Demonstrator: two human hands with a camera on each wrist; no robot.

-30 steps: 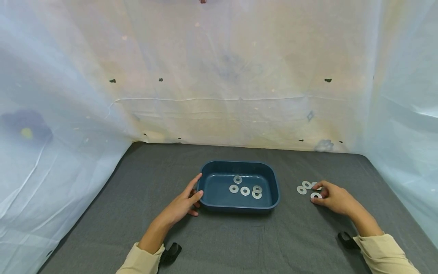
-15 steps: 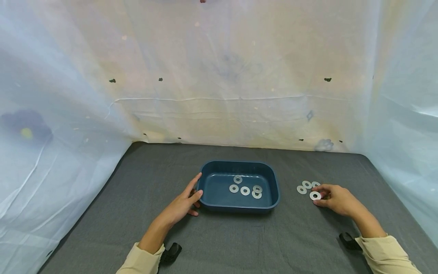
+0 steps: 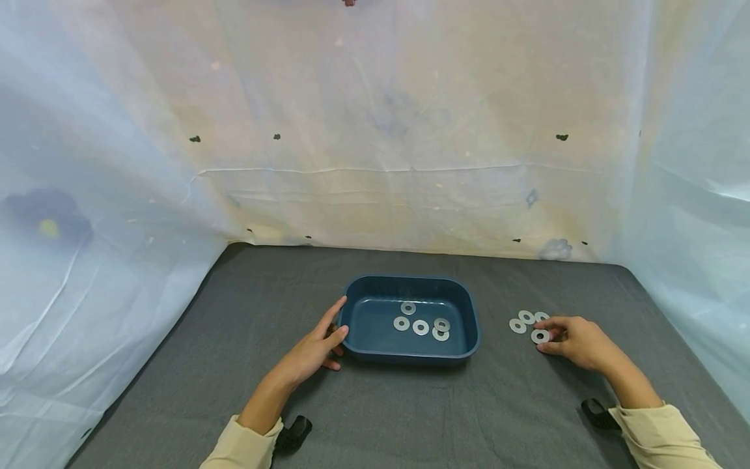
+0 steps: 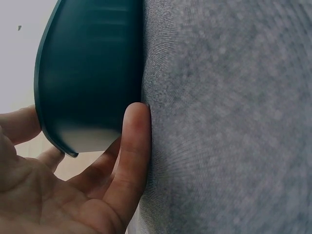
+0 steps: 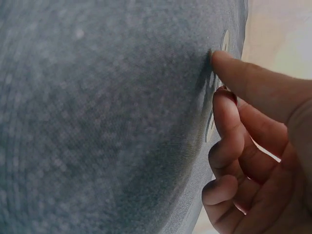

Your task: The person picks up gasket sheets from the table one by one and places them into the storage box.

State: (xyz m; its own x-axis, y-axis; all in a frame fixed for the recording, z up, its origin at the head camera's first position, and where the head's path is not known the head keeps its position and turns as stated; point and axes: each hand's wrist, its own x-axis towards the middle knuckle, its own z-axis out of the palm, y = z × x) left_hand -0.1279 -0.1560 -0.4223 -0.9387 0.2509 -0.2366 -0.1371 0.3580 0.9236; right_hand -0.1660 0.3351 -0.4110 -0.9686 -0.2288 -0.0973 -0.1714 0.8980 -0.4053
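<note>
A dark blue rectangular tray point(image 3: 375, 350) sits on the grey cloth, with several flat metal washers point(image 3: 420, 327) lying on its floor. My left hand point(image 3: 310, 348) touches the tray's left end, its thumb and index finger spread along the rim. In the left wrist view, the other fingers point(image 4: 135, 146) reach low beside the tray wall point(image 4: 87, 73). My right hand point(image 3: 577, 342) pinches a washer point(image 3: 540, 336) between thumb and index finger, low over the cloth. Just beyond are more loose washers point(image 3: 517, 326), one partly behind the index finger.
Grey cloth point(image 3: 398, 417) covers the table. Pale plastic sheeting point(image 3: 381, 130) hangs behind it and at both sides. Black straps point(image 3: 293, 435) hang at both wrists. In the right wrist view, washers show edge-on beyond the fingers.
My right hand has drawn slightly to the right, and its index finger has come away from the far washer. More of the pinched washer shows now. Left hand and tray stay put.
</note>
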